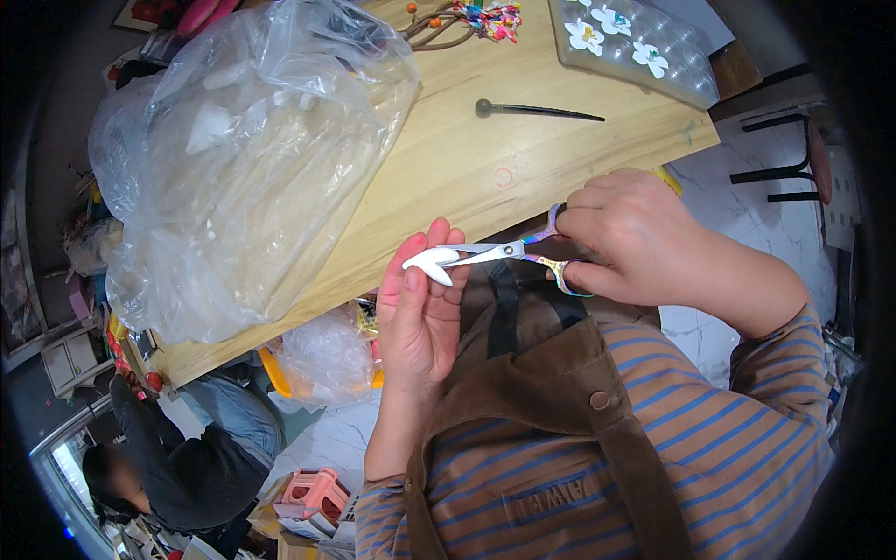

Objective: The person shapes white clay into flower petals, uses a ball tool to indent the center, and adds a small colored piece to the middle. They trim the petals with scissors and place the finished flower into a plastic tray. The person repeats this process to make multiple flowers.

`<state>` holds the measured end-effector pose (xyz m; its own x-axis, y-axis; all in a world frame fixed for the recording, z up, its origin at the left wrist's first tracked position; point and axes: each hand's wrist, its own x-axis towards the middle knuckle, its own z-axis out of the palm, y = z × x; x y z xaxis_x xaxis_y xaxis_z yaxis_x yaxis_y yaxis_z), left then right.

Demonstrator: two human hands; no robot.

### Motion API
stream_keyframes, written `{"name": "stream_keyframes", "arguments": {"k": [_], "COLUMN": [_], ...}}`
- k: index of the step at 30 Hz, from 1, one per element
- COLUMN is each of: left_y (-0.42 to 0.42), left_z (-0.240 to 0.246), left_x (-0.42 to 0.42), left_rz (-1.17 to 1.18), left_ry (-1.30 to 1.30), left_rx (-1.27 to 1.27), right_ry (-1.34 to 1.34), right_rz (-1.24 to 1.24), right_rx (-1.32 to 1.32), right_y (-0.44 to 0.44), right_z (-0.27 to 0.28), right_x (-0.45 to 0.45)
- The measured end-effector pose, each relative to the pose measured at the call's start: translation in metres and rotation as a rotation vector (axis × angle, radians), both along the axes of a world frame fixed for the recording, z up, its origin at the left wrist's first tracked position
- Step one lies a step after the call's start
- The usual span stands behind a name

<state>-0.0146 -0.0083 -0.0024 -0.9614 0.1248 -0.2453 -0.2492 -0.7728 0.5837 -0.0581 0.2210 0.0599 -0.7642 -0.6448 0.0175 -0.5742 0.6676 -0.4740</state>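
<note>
My left hand holds a small piece of white modelling clay between its thumb and fingers, above the table's near edge. One end of the piece is split into two lobes. Small scissors with iridescent handles are in my right hand, with a finger and the thumb at the loops. Their blades are parted, and the tips lie at the white piece. Beyond my hands, a dark ball-ended tool lies on the wooden table.
A large clear plastic bag with white lumps covers the table's left part. At the far right stands a clear plastic tray with white flowers; beaded cords lie beside it. Another person sits at lower left. A stool stands right.
</note>
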Motion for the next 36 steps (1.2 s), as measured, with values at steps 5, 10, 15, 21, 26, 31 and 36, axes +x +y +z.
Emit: {"name": "stream_keyframes", "arguments": {"k": [5,10,15,21,26,31,36], "left_y": [0.0,0.0,-0.002,-0.007,-0.002,-0.001,0.001], "left_z": [0.0,0.0,-0.002,-0.005,-0.001,0.001,0.002], "left_x": [0.0,0.0,-0.001,-0.007,-0.007,-0.006,-0.005], "left_rz": [-0.003,-0.008,0.004,0.083,0.073,0.041,0.016], "left_ry": [-0.005,-0.015,-0.061,-0.073,-0.065,-0.034,-0.024], "left_rx": [-0.001,-0.032,0.021,0.195,0.155,0.096,0.095], "right_ry": [0.022,0.021,-0.127,-0.852,-1.052,-1.026,-1.041], "right_rz": [0.001,0.025,-0.008,-0.129,-0.092,-0.081,-0.074], "right_rx": [-0.009,0.013,0.019,-0.08,-0.121,-0.096,-0.133], "right_y": [0.001,0.002,0.002,0.007,0.004,0.0,0.001], "right_z": [0.0,-0.004,-0.008,-0.006,-0.011,-0.006,-0.011], "right_x": [0.0,-0.001,-0.002,-0.007,-0.011,-0.015,-0.013]}}
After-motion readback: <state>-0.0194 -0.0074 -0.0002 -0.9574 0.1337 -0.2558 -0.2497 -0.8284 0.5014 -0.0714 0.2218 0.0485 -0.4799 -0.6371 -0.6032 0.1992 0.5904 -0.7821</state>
